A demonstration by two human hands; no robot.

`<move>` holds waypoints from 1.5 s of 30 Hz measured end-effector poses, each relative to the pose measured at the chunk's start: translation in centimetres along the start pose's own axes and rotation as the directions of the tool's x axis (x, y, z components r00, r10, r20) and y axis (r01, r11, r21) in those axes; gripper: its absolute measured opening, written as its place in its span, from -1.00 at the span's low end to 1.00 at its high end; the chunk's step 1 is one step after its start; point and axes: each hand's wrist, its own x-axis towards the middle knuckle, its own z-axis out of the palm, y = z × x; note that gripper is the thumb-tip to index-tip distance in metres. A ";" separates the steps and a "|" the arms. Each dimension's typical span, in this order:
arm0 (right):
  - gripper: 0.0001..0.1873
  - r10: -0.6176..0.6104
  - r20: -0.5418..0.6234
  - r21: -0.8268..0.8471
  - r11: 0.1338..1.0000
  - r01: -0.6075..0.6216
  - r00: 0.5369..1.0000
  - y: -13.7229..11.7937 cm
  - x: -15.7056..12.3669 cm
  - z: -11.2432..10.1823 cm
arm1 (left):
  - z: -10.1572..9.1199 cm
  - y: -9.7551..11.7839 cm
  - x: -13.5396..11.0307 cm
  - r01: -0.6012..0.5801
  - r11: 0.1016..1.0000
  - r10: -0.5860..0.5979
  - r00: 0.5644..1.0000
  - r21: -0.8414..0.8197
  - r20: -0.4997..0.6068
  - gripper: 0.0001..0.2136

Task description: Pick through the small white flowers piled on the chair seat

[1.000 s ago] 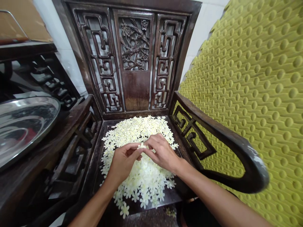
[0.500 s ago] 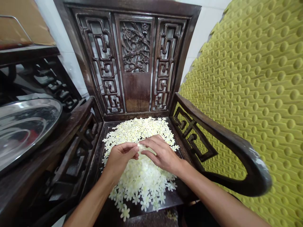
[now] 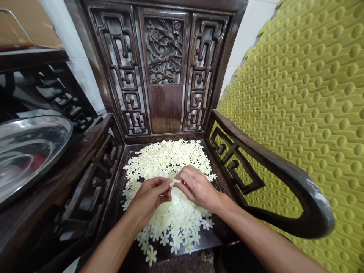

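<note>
A small white blossom is pinched between the fingertips of my left hand and my right hand. Both hands hover just above a large heap of loose cream-white flowers with pale yellow centres. The heap covers most of the dark wooden chair seat, and my hands hide its middle. One flower lies apart near the seat's front edge.
The chair has a carved dark wood back and a curved armrest. Beyond the right armrest stands a dimpled yellow-green foam sheet. A shiny steel tray rests to the left, with cardboard behind it.
My hands have drawn slightly closer and sit a little lower in the view. The blossom now shows more plainly between my fingertips. The camera has shifted slightly.
</note>
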 end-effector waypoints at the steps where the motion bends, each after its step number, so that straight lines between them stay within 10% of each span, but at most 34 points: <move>1: -0.81 0.015 0.008 -0.023 1.000 -0.015 1.000 0.0 0.0 0.0 | 0.1 0.0 -0.1 -0.047 0.997 0.049 0.998 0.055 -0.029 -0.78; 8: -0.72 0.066 0.075 -0.105 0.993 -0.058 0.995 -0.3 0.2 0.0 | 0.5 0.3 -0.3 -0.278 0.875 0.302 0.953 0.397 0.004 -0.79; 19: -0.74 0.204 0.062 0.145 0.967 -0.211 0.977 -0.8 0.5 -0.8 | -0.3 0.3 0.1 -0.331 0.751 0.370 0.928 0.571 0.051 -0.75; 29: -0.73 0.487 0.321 0.736 0.412 -0.538 0.812 -0.7 0.8 0.4 | 0.1 0.5 0.2 -0.390 0.812 0.458 0.887 0.435 -0.060 -0.88; 39: -0.84 0.507 0.033 0.565 0.701 -0.434 0.861 -1.4 0.8 0.1 | 0.4 0.4 0.2 -0.195 0.978 0.184 0.974 -0.070 -0.131 -0.71; 45: -0.81 0.442 -0.001 0.435 0.808 -0.398 0.897 -1.6 0.6 0.1 | 0.2 0.2 0.0 0.014 0.998 -0.013 1.000 -0.056 0.016 -0.78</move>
